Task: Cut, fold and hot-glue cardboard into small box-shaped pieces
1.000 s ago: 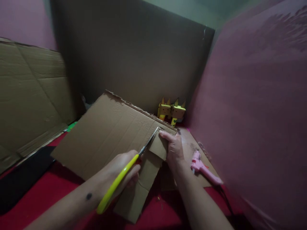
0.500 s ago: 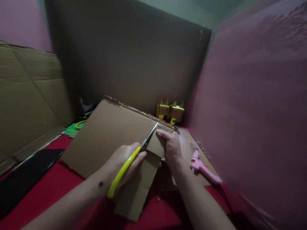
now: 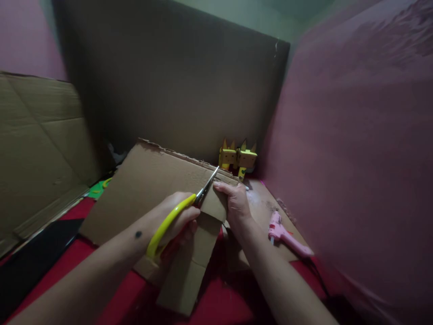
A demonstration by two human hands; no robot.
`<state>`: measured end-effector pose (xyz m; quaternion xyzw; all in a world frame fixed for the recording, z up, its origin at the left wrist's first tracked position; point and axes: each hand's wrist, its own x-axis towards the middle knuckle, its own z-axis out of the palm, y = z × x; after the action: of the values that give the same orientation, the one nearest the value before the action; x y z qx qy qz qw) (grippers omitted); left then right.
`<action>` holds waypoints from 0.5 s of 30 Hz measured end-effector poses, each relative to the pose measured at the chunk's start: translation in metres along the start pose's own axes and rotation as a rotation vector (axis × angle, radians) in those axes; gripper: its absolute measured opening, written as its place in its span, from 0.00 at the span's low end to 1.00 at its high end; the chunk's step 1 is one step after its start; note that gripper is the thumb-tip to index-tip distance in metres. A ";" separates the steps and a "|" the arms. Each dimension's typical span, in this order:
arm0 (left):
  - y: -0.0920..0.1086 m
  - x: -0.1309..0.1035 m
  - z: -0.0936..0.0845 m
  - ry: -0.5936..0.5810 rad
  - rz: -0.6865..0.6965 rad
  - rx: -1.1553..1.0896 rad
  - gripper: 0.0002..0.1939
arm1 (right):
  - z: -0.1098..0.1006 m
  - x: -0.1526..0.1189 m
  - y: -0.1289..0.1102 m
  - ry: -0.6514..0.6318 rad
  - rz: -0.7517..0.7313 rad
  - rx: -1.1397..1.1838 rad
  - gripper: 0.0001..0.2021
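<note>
- Now brings the tips of the yellow-handled scissors (image 3: 171, 218) up to the torn far edge of the corrugated cardboard sheet (image 3: 145, 185), or very close to it.
- Leaves, judging by that, little card uncut between sheet and cardboard strip (image 3: 184, 280); cannot tell whether any still joins them.
- Keeps the left hand (image 3: 169, 205) wrapped around the scissor handles, fingers curled in; cannot tell exactly how wide the blades stand.
- Grips the strip by its far part in the right hand (image 3: 237, 203), thumb flat on top, other fingers mostly hidden.
- Shows the sheet to the left of the blades, the strip to the right and trailing near, above the red cloth (image 3: 118, 298).
- Differs from half a second ago in the scissor tips: then short of the torn edge, now level with it.
- Also shows less of the yellow ring (image 3: 106, 183) at the left, now mostly behind the sheet, and more of the sheet's near part below the left wrist.
- Leaves the pink glue gun (image 3: 287, 241) in place on the right, and the pointy-eared cardboard figures (image 3: 246, 158) in place on the far side.
</note>
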<state>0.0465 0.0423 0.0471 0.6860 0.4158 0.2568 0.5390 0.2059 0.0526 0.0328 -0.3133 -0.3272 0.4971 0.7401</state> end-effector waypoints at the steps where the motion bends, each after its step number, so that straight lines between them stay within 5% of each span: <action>1: 0.001 0.003 -0.002 -0.001 0.024 0.055 0.13 | 0.000 0.002 0.001 -0.002 0.002 0.002 0.09; 7: -0.005 0.026 -0.010 0.153 0.232 0.396 0.16 | 0.000 0.014 0.012 0.024 0.024 -0.003 0.07; 10: -0.018 0.046 -0.015 0.231 0.195 0.377 0.16 | 0.002 0.014 0.015 0.046 0.030 -0.014 0.10; 15: -0.037 0.059 -0.039 0.167 0.042 0.383 0.19 | -0.007 0.005 -0.001 0.138 0.006 -0.026 0.09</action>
<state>0.0354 0.1157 0.0177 0.7608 0.4859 0.2404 0.3568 0.2133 0.0562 0.0308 -0.3572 -0.2808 0.4722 0.7554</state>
